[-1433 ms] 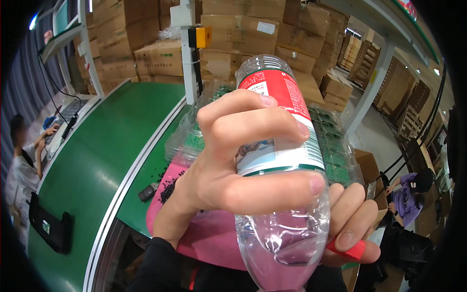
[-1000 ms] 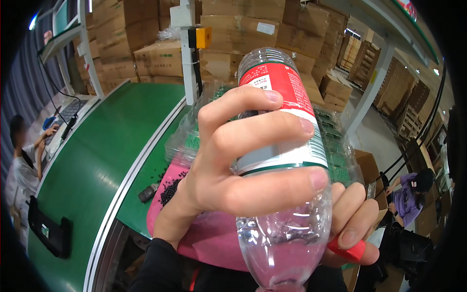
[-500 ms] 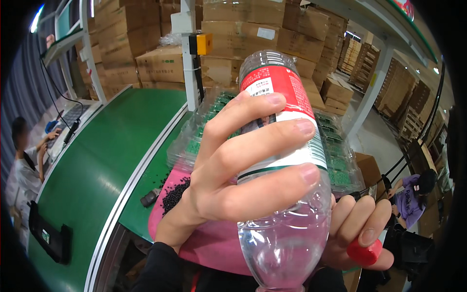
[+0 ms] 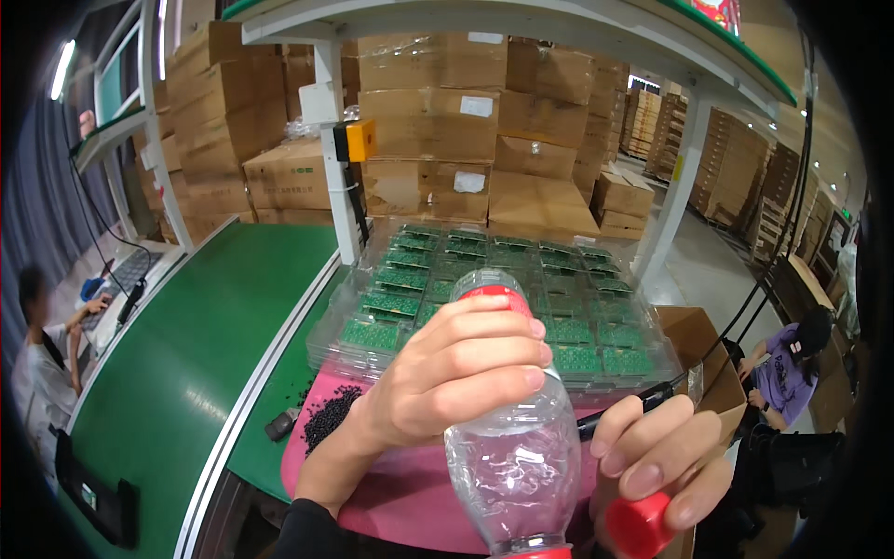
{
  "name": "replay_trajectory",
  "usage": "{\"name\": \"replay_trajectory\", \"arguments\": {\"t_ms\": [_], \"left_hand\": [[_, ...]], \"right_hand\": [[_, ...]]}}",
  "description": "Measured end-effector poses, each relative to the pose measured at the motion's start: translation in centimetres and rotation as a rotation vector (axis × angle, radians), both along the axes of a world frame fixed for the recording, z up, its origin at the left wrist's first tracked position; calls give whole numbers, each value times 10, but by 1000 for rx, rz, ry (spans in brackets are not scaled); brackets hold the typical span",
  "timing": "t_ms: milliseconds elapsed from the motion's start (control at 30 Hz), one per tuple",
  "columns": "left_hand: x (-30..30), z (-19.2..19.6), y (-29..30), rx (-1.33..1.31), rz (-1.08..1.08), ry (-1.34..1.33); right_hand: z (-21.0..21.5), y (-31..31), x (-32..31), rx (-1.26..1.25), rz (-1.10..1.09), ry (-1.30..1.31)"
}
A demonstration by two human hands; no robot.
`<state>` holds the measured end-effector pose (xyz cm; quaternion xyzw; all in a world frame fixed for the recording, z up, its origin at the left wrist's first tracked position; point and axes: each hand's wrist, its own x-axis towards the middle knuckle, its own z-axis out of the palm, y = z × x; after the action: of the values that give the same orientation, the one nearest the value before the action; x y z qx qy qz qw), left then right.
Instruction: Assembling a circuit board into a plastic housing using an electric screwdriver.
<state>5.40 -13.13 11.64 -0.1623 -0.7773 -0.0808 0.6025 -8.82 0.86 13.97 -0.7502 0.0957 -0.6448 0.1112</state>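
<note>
My left hand (image 4: 447, 373) is wrapped around a clear plastic bottle (image 4: 517, 466) with a red label. The bottle is tilted, its open neck pointing toward me at the lower edge of the view and its base pointing away. My right hand (image 4: 656, 456) sits just right of the bottle and pinches a red screw cap (image 4: 638, 526) in its fingertips. The cap is off the bottle. Below both hands lies a pink mat (image 4: 400, 489).
Clear plastic trays of green circuit boards (image 4: 484, 270) lie beyond the hands. A pile of black pellets (image 4: 326, 419) sits on the mat's left. A green conveyor (image 4: 205, 335) runs along the left. Stacked cardboard boxes (image 4: 428, 112) stand behind. One person (image 4: 37, 363) sits far left, another (image 4: 792, 363) at the right.
The bottle and my left hand have dropped lower in the view, uncovering the circuit board trays. My right hand with the red cap has also moved down and right.
</note>
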Motion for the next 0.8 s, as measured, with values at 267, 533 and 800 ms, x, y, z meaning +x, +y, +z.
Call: {"name": "replay_trajectory", "arguments": {"t_ms": [267,533,800], "left_hand": [[-15,-7,2,62,-159,-101],[-11,-11,-5,40,-189,-181],[0,-6,-19,152,-163,-422]], "right_hand": [[-10,-1,17,-197,-242,-155],[-20,-17,25,-432,-593,-364],[73,36,-12,-305,-841,1058]]}}
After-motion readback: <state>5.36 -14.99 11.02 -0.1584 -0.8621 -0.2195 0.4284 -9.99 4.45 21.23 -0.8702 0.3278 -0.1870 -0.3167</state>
